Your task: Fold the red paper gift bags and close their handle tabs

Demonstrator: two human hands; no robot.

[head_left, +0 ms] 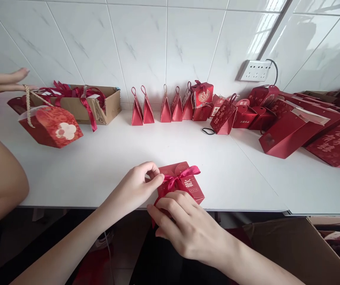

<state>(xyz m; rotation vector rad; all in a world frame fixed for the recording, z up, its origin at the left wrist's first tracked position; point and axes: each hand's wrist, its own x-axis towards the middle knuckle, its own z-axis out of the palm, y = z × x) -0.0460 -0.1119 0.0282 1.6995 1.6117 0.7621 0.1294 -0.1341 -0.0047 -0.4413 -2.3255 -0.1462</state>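
A flat red gift box [198, 193] with pale print lies near the table's front edge. Across its top runs a magenta satin ribbon [189, 171] tied in a bow, one loop pointing right. My left hand [142, 183] comes in from the left and pinches the bow's left side between thumb and fingertips. In front of the box, my right hand [184, 221] is bent over the ribbon's lower tail, its fingers curled around it. That hand hides the box's lower left part and some of the ribbon.
Behind stands a cardboard box [110, 105] of ribbons. Small red triangular boxes [166, 111] line the wall. Red gift bags [288, 132] crowd the right, below a power strip [254, 70]. At left, another person's hand [0, 79] holds a red box [51, 126] by its cord.
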